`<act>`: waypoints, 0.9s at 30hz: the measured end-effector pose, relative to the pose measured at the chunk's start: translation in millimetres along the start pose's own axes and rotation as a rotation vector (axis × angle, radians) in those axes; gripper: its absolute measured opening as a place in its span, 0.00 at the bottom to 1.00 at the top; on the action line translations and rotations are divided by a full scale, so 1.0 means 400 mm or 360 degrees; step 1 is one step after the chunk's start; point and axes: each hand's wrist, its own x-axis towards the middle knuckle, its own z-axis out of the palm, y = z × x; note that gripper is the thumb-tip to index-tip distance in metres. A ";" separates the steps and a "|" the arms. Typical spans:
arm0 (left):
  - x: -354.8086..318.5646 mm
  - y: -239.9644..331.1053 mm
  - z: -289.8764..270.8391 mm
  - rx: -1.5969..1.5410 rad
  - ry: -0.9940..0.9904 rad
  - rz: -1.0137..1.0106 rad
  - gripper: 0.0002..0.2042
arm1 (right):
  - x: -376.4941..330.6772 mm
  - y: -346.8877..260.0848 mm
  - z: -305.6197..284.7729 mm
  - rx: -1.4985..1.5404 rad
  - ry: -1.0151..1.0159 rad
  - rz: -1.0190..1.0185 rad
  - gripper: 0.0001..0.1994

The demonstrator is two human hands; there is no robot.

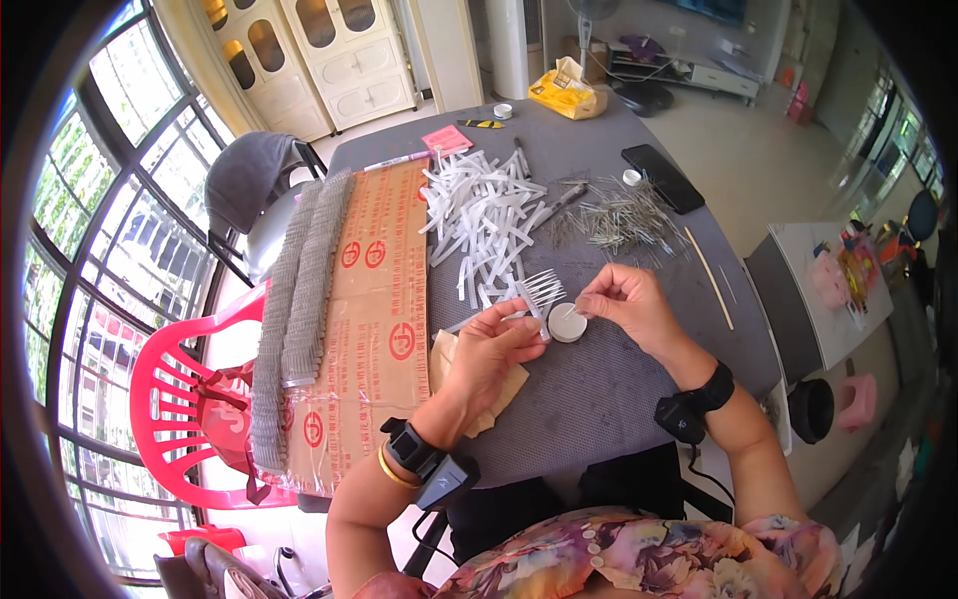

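Note:
My left hand is closed around a white strip with several thin teeth, like a comb; the teeth point away to the right. Just right of it, my right hand pinches something thin and small that I cannot make out. Its fingertips are over the edge of a small round white dish, which sits between both hands. Beyond my left hand spreads a pile of white strips. A heap of thin metal-looking pins lies beyond my right hand.
A printed cardboard sheet with long grey ribbed bundles covers the table's left side. Nearby are a black phone, a wooden stick, a yellow bag and a pink pad. A red plastic chair stands left.

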 end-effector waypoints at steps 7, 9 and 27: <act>0.001 -0.004 0.002 -0.0024 -0.0032 -0.0030 0.11 | -0.012 0.003 0.031 0.0013 -0.0003 -0.0090 0.04; 0.000 -0.005 0.001 -0.0041 -0.0056 -0.0030 0.11 | -0.010 0.006 0.038 -0.0018 0.0017 -0.0120 0.04; -0.008 -0.023 0.015 0.0165 0.0041 0.0158 0.10 | -0.015 0.031 0.044 0.0069 0.0030 -0.0069 0.05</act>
